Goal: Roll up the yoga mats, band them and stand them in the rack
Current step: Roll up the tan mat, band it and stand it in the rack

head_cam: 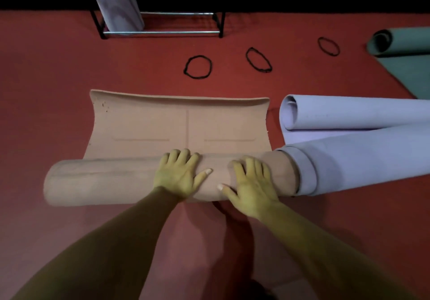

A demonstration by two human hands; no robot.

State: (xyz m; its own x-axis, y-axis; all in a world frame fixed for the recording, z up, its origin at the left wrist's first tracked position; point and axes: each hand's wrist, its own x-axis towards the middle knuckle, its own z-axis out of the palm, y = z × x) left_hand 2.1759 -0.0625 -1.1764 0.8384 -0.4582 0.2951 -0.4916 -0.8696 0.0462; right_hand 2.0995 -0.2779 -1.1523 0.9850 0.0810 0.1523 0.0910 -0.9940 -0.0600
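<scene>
Tan mat (pixel 179 125), frame centre: left hand (pixel 180 175) and right hand (pixel 252 183) press flat, fingers spread, on its rolled part; push evenly, keeping the 2 ends flush.

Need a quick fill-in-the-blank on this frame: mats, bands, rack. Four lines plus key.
1. The left hand and right hand press flat on the tan mat, which lies to the ___ of the lavender mat.
2. ___ black bands lie loose on the floor.
3. The rack holds ___ rolled mat.
4. The green mat lies at the view's far ___ edge.

Missing words: left; three; one; right
</scene>
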